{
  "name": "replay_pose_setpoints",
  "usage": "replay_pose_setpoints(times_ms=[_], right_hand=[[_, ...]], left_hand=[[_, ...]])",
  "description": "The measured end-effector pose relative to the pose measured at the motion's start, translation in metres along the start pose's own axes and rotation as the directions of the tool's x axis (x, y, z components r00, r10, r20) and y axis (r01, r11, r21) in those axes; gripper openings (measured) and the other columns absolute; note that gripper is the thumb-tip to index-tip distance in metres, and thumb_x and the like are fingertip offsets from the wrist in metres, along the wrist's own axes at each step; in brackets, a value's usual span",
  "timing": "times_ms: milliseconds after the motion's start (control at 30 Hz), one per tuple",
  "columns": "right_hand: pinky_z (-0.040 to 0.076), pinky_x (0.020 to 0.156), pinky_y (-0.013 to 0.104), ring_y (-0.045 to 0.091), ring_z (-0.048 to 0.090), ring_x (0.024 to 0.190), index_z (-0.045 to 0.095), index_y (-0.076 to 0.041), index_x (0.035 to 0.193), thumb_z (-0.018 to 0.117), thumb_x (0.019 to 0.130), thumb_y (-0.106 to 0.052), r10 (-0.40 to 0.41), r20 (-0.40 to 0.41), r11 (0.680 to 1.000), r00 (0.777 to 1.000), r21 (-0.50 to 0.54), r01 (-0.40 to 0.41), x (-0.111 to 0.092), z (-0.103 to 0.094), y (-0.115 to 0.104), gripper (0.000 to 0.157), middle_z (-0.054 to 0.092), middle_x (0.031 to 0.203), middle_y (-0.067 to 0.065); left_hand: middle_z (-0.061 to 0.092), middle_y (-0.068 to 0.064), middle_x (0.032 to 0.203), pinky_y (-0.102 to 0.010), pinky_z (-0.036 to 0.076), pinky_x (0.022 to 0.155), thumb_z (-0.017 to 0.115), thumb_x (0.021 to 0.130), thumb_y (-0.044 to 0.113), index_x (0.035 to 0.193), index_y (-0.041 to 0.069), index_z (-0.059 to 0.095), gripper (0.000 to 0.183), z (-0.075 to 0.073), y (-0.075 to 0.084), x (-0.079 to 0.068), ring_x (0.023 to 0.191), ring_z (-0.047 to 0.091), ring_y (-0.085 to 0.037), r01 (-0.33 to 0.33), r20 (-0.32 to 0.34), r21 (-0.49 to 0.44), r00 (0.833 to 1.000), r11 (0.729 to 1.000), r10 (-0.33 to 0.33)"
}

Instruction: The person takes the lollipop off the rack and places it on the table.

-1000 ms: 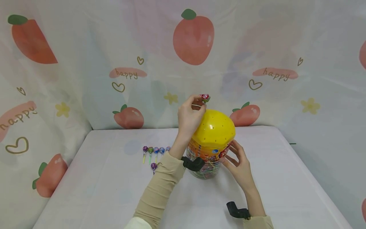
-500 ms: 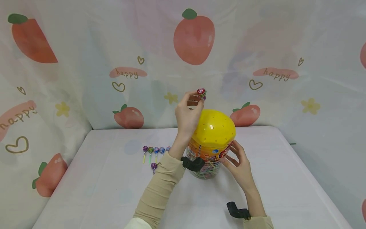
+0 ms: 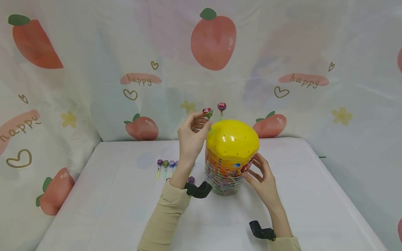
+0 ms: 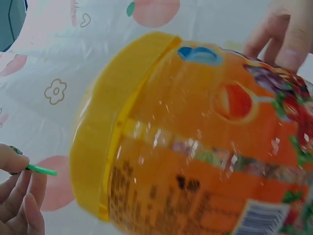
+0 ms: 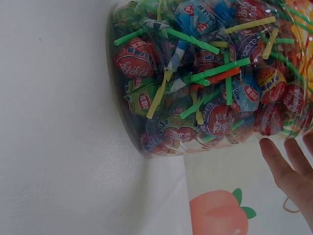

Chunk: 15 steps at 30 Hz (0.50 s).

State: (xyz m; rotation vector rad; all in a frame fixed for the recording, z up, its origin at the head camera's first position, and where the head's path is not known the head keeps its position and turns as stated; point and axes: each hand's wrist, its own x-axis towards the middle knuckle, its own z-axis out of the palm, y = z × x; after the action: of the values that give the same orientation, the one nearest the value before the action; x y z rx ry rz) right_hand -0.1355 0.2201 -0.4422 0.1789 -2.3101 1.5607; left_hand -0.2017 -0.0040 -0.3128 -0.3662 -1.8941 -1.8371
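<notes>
A big clear jar [image 3: 223, 181] of wrapped lollipops stands on the table, its yellow domed lid [image 3: 233, 139] dotted with small holes. My left hand [image 3: 191, 137], at the lid's left, pinches a lollipop [image 3: 207, 112] with a red and green wrapper. Its green stick [image 4: 44, 170] points toward the lid in the left wrist view. A second lollipop [image 3: 221, 106] with a red and purple wrapper stands upright at the back of the lid. My right hand [image 3: 263, 184] holds the jar's right side, fingers and thumb spread round the label; in the right wrist view the fingertips [image 5: 266, 147] meet the plastic.
Several lollipops [image 3: 165, 164] lie in a row on the white-covered table [image 3: 110, 202], left of the jar. Another lollipop [image 3: 191, 180] lies nearer, partly behind my left forearm. A fruit-print curtain [image 3: 94, 87] hangs behind the table.
My left hand has moved left and slightly down from above the lid, with the red and green lollipop. The upright lollipop on the lid now shows apart from it. My right hand has stayed put.
</notes>
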Motion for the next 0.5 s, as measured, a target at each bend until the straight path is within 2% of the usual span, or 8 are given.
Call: replay_pose_setpoints(times_ms=[333, 500], right_hand=[[0.046, 0.093, 0.012, -0.006, 0.039, 0.125, 0.028, -0.021, 0.151, 0.068, 0.086, -0.005, 0.003, 0.002, 1.000, 1.000, 0.005, -0.003, 0.000, 0.000, 0.002, 0.077, 0.037, 0.150, 0.008], [0.045, 0.093, 0.011, -0.006, 0.039, 0.125, 0.028, -0.021, 0.151, 0.068, 0.086, -0.006, 0.007, 0.002, 1.000, 1.000, 0.000, -0.007, 0.000, 0.001, 0.001, 0.077, 0.037, 0.150, 0.007]], left_hand=[[0.069, -0.019, 0.092, -0.016, 0.050, 0.066, 0.072, 0.084, 0.007, 0.107, 0.001, 0.067, 0.025, -0.028, -0.020, -0.022, 0.073, 0.064, -0.010, 0.077, -0.020, 0.043, 0.997, 0.996, -0.077], [0.069, -0.020, 0.091, -0.015, 0.049, 0.065, 0.072, 0.082, 0.004, 0.107, 0.001, 0.067, 0.025, -0.043, -0.033, -0.036, 0.070, 0.062, -0.005, 0.138, -0.031, 0.053, 0.990, 0.989, -0.137]])
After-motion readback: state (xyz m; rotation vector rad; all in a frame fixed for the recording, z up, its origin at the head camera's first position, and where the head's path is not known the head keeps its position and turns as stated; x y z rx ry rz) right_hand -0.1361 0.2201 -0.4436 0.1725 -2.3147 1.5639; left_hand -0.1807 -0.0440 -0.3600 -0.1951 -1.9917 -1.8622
